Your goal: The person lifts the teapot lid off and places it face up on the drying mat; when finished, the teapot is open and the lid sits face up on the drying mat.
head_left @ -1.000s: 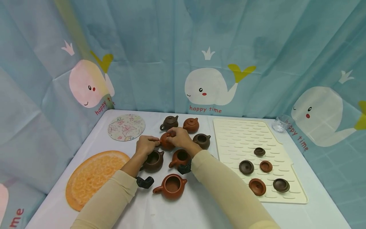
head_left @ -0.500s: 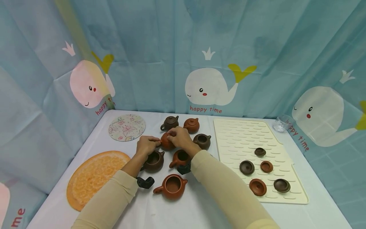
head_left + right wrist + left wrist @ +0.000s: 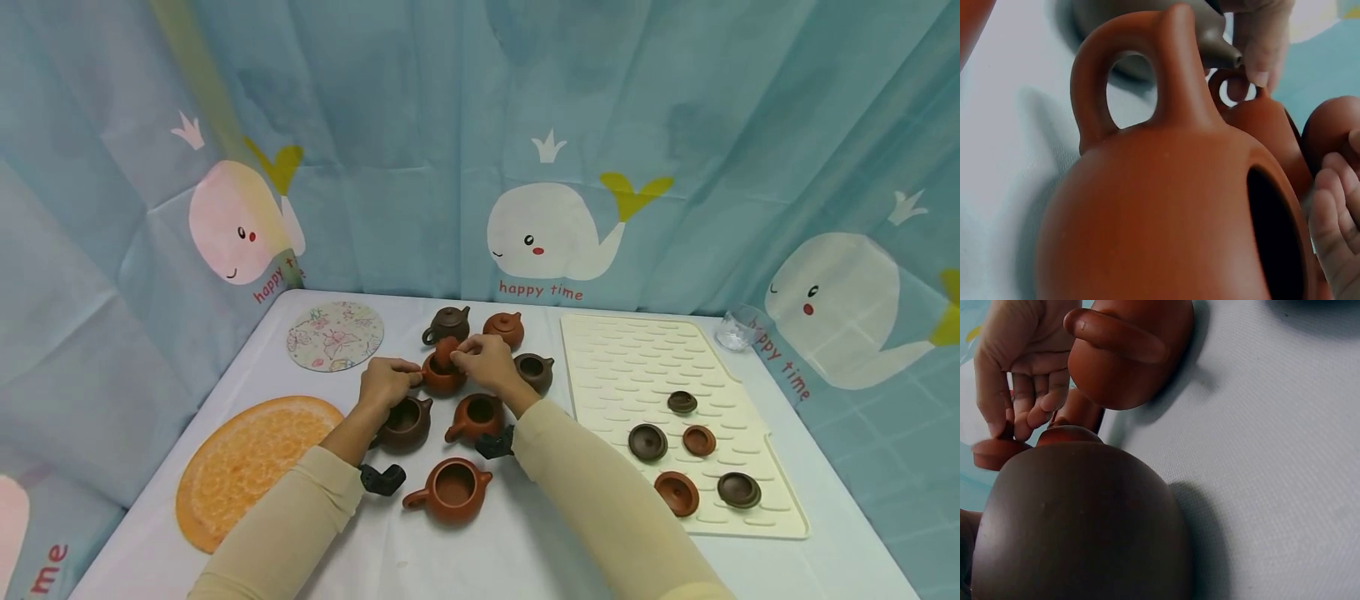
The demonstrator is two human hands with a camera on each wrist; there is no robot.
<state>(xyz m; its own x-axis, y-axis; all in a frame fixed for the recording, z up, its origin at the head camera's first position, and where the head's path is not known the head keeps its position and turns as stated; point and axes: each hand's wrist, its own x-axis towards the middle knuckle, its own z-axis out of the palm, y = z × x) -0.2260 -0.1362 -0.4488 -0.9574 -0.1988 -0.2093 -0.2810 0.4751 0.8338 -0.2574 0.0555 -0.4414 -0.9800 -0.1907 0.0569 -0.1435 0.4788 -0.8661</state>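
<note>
A small reddish-brown teapot (image 3: pixel 442 382) stands mid-table with its opening showing. My left hand (image 3: pixel 386 383) pinches its handle; in the right wrist view the left fingertips (image 3: pixel 1262 59) are right at the loop. Just over the opening, my right hand (image 3: pixel 487 363) holds the matching lid (image 3: pixel 446 352) tilted up. Seen from the left wrist, the lid (image 3: pixel 999 454) hangs by its knob from the right hand's thumb and fingers. Below the hands stand a dark brown lidless teapot (image 3: pixel 405 427) and a red lidless teapot (image 3: pixel 476 423), the latter filling much of the right wrist view (image 3: pixel 1147 212).
Nearest me is another open red teapot (image 3: pixel 453 500). Behind stand a lidded dark teapot (image 3: pixel 448 325), a lidded red one (image 3: pixel 504 330) and an open dark one (image 3: pixel 537 375). A cream mat (image 3: pixel 630 358) at right bears several lids; a glass (image 3: pixel 738 329) stands beyond. Two round mats (image 3: pixel 258 458) lie left.
My right hand has raised the lid off the teapot and tilted it, shifting slightly right, so the opening now shows. My left hand stays at the handle.
</note>
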